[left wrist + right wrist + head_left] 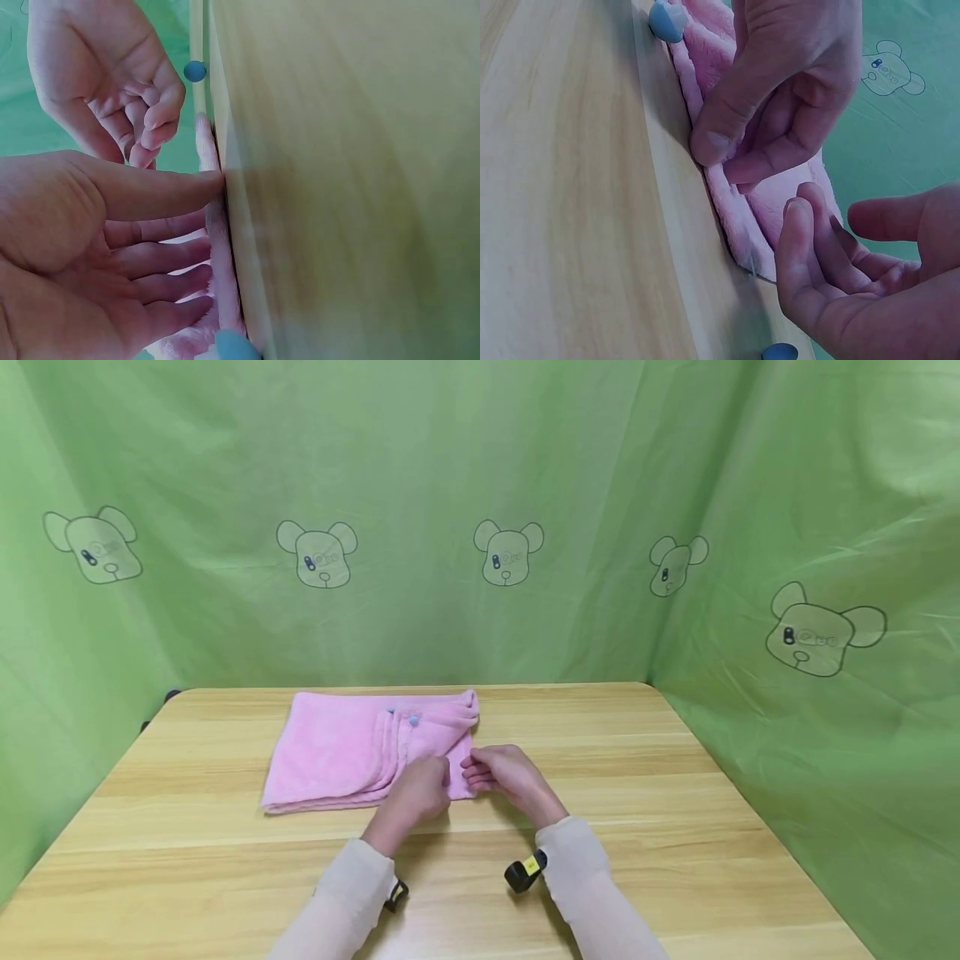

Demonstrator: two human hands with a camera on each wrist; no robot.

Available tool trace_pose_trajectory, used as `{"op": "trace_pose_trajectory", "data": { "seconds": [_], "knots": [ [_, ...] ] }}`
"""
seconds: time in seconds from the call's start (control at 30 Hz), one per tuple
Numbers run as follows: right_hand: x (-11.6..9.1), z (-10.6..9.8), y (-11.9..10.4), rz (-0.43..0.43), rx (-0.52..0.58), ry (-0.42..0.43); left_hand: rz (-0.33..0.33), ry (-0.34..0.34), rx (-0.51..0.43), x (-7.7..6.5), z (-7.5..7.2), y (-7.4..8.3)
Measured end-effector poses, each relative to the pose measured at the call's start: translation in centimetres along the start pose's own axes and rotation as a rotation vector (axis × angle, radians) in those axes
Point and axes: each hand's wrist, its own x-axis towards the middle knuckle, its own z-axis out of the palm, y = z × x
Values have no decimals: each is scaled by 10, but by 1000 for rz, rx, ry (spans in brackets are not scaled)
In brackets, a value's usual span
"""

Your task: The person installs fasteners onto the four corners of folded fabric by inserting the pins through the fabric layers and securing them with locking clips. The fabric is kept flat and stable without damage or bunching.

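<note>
A folded pink plush cloth [330, 743], with a small blue button [414, 720] on top, lies on the wooden table. My left hand [420, 787] is at its near edge, toward the right end. In the right wrist view the left thumb and index finger pinch the pink cloth's edge [739, 217]. My right hand [510, 777] is beside the right edge of the cloth. Its fingers are loosely bent, its thumb stands apart from them, and nothing is held. Whether those fingertips touch the cloth is hard to tell.
The wooden table [622, 860] extends on both sides of the cloth and in front of it. Green curtains [420, 468] with bear-head drawings hang behind and at the sides. A black wrist device [525, 872] with a yellow label sits at the right sleeve.
</note>
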Motion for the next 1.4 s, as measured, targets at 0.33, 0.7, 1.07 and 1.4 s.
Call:
{"op": "trace_pose_trajectory", "data": {
  "seconds": [0.33,0.7,1.07,1.4],
  "knots": [
    [-1,-1,0,-7,-45,-6,-22,52,-47,2,0,-3],
    [-6,-5,0,1,-141,-149,-88,159,-151,4,-6,-4],
    [-4,-1,-1,-47,-122,-18,-75,141,-172,5,-9,-2],
    [-3,2,-1,-63,-102,-12,-43,176,-204,7,-6,0]
  ]
}}
